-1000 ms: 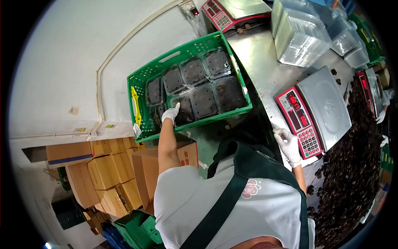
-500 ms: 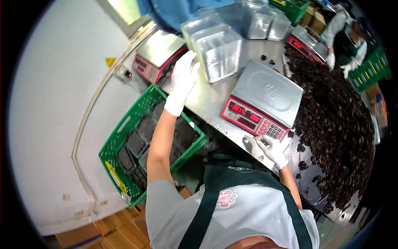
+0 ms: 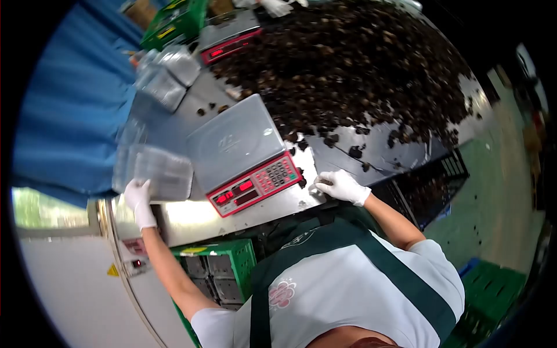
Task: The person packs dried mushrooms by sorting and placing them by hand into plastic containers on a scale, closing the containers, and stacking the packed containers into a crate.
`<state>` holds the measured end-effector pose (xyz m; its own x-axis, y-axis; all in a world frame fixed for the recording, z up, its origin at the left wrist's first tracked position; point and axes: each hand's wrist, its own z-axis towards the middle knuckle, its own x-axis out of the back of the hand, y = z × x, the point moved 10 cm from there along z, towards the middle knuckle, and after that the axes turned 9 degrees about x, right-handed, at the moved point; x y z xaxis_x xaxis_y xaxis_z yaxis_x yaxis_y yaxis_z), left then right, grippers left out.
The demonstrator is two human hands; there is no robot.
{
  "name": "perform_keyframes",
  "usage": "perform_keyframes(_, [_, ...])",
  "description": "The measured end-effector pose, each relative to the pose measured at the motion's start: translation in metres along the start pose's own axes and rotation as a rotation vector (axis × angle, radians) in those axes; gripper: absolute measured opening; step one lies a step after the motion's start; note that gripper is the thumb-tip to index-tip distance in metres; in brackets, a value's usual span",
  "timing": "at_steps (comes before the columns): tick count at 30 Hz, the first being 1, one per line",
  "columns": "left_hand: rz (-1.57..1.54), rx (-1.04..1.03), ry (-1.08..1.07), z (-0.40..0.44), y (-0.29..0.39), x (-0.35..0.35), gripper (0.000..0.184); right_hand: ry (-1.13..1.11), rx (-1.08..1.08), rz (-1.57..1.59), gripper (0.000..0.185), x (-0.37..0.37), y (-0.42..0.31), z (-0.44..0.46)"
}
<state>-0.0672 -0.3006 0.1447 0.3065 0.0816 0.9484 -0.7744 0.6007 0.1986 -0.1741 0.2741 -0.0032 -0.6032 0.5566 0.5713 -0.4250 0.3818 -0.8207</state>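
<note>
My left hand [image 3: 139, 200], in a white glove, is at the near edge of a stack of clear plastic containers [image 3: 162, 171]; its fingertips are blurred against them, and I cannot tell whether they grip one. My right hand [image 3: 341, 187], also gloved, hovers at the table's front edge with fingers curled together; whether something small is between them is not clear. Between the hands sits a red scale [image 3: 252, 188] with a bare grey plate [image 3: 235, 142] and lit red digits. A large heap of dark dried pieces [image 3: 360, 64] spreads behind and to the right.
A green crate [image 3: 241, 261] with filled dark containers stands below the table at left. At the back are another scale [image 3: 229, 43], more clear containers [image 3: 165, 78], a green crate [image 3: 174, 26] and a co-worker's gloved hands [image 3: 275, 7]. A blue curtain [image 3: 69, 104] hangs left.
The view has swung toward the table and heap. My left hand has gone from the filled crate, across the table, to the clear container stack. My right hand has stayed near the scale, fingers still curled.
</note>
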Motion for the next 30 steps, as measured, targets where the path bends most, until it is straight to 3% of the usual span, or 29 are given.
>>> perform_keyframes(3, [0.176, 0.024, 0.050, 0.005, 0.007, 0.018, 0.029, 0.028, -0.016, 0.009, 0.022, 0.010, 0.019, -0.016])
perform_keyframes(7, [-0.273, 0.122, 0.222, -0.005, 0.009, 0.060, 0.019, 0.047, -0.057, 0.006, 0.023, 0.021, 0.038, -0.032])
perform_keyframes(9, [-0.361, -0.113, 0.454, -0.046, 0.067, 0.093, 0.011, 0.033, -0.092, -0.001, 0.023, 0.026, 0.048, -0.040])
perform_keyframes(14, [-0.391, -0.456, 0.168, -0.119, 0.173, 0.007, 0.008, 0.353, -0.086, -0.311, 0.022, 0.071, 0.066, -0.067])
perform_keyframes(17, [-0.201, -0.567, -0.058, -0.157, 0.195, -0.088, 0.020, 0.430, -0.178, -0.464, 0.048, 0.087, 0.098, -0.083])
perform_keyframes(19, [-0.082, -0.542, -0.221, -0.184, 0.208, -0.116, 0.027, 0.326, -0.322, -0.453, 0.077, 0.083, 0.129, -0.087])
perform_keyframes(23, [-0.133, -0.334, -0.368, -0.194, 0.221, -0.104, 0.034, 0.326, -0.259, -0.416, 0.085, 0.071, 0.161, -0.078])
perform_keyframes(25, [0.090, -0.270, -0.493, -0.206, 0.235, -0.099, 0.034, 0.363, -0.176, -0.353, 0.084, 0.072, 0.168, -0.065])
perform_keyframes(26, [-0.009, -0.371, -0.335, -0.209, 0.239, -0.093, 0.032, 0.376, -0.161, -0.325, 0.079, 0.072, 0.173, -0.059])
perform_keyframes(27, [-0.009, -0.360, -0.325, -0.215, 0.246, -0.094, 0.032, 0.389, -0.145, -0.297, 0.075, 0.075, 0.175, -0.050])
perform_keyframes(29, [-0.279, -0.611, 0.101, -0.253, 0.295, -0.051, 0.031, 0.364, -0.114, -0.255, 0.075, 0.077, 0.179, -0.027])
perform_keyframes(30, [-0.385, -0.598, 0.027, -0.267, 0.312, -0.060, 0.031, 0.344, -0.097, -0.217, 0.076, 0.079, 0.180, -0.013])
